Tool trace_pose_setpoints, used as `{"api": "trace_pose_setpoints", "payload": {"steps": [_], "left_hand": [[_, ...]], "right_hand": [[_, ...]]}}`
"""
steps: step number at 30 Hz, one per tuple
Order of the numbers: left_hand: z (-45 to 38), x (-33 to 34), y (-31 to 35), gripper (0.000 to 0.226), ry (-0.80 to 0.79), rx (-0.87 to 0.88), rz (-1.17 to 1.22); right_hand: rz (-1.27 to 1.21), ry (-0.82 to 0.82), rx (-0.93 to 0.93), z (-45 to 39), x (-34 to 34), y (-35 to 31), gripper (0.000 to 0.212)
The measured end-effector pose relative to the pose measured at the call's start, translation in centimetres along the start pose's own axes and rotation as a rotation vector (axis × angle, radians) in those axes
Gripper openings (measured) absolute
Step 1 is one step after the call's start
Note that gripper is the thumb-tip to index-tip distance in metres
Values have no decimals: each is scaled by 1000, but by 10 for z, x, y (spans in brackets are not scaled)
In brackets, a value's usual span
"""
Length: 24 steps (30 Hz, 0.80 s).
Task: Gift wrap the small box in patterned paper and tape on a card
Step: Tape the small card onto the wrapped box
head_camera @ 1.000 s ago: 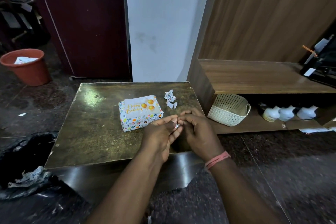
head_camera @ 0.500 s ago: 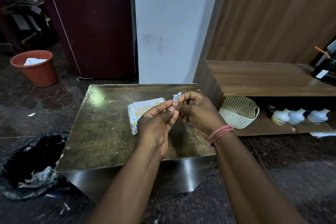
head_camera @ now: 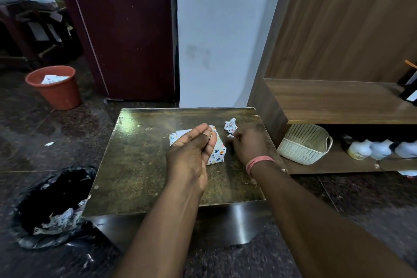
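Note:
The small box [head_camera: 217,153], wrapped in white paper with coloured spots, lies on the dark table [head_camera: 140,165] with a white card [head_camera: 183,133] on its top. My left hand [head_camera: 191,151] hovers over the box with fingers straight and together, palm turned right, and hides most of it. My right hand [head_camera: 248,144] rests on the table just right of the box. Its curled fingertips pinch at a small white paper scrap [head_camera: 229,136]. A crumpled ball of patterned paper [head_camera: 230,125] lies just beyond that hand.
A black-lined bin [head_camera: 52,205] with paper waste stands on the floor at the left. An orange bucket [head_camera: 55,87] is farther back. A wooden shelf unit [head_camera: 338,101] to the right holds a cream basket [head_camera: 304,144] and white bottles [head_camera: 381,148].
My hands, held together above the box half a second ago, have parted. The right one dropped to the scraps on the table; the left one opened over the box.

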<state>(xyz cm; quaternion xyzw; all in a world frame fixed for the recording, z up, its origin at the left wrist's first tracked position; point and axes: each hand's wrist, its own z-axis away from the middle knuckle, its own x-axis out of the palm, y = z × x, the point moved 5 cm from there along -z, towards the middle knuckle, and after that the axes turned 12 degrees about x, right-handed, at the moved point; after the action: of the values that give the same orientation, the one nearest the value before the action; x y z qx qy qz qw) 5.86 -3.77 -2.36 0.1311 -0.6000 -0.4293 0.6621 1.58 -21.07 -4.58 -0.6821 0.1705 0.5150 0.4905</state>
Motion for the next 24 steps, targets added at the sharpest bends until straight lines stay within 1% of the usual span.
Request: {"api": "trace_pose_setpoints", "payload": {"steps": [1, 4, 5, 6, 7, 8, 9, 10, 11, 12, 14, 16, 17, 20, 22, 24], "left_hand": [[-1, 0, 1, 18, 2, 5, -2], [-8, -4, 8, 17, 29, 20, 15], [-11, -6, 12, 17, 37, 30, 20], [-13, -8, 15, 18, 45, 42, 21], [-14, -11, 18, 18, 53, 53, 18], [-16, -13, 21, 18, 61, 62, 15], [-17, -16, 23, 18, 69, 65, 12], [-17, -19, 25, 18, 79, 65, 13], [-18, -22, 27, 18, 88, 63, 15], [-19, -25, 28, 18, 98, 60, 17], [-22, -32, 32, 17, 113, 64, 23], [-25, -39, 37, 16, 120, 77, 31], [-26, -41, 39, 16, 124, 81, 32], [-30, -48, 46, 15, 145, 103, 32], [-32, -51, 48, 15, 145, 110, 25], [-32, -52, 51, 16, 142, 124, 19]], "right_hand": [[-23, 28, 18, 0, -4, 0, 16], [-276, 154, 50, -3, -21, -3, 11], [-329, 181, 39, -6, -24, -4, 13], [-335, 172, 16, -7, -26, -9, 23], [-298, 118, -5, -9, -25, -15, 36], [-219, 44, -14, -10, -21, -22, 49], [-100, -19, -15, -13, -16, -27, 57], [10, -48, -26, -17, -11, -32, 56], [83, -39, -38, -22, -8, -33, 46], [107, -12, -30, -25, -7, -34, 34], [69, 8, 35, -25, -6, -31, 22], [-16, -11, 57, -23, -4, -30, 17], [-104, -14, 63, -22, -4, -29, 18], [-504, 9, 66, -13, -22, -47, 16], [-661, -38, 8, 6, -31, -71, 18], [-654, -140, -123, 40, -27, -106, 26]]}}
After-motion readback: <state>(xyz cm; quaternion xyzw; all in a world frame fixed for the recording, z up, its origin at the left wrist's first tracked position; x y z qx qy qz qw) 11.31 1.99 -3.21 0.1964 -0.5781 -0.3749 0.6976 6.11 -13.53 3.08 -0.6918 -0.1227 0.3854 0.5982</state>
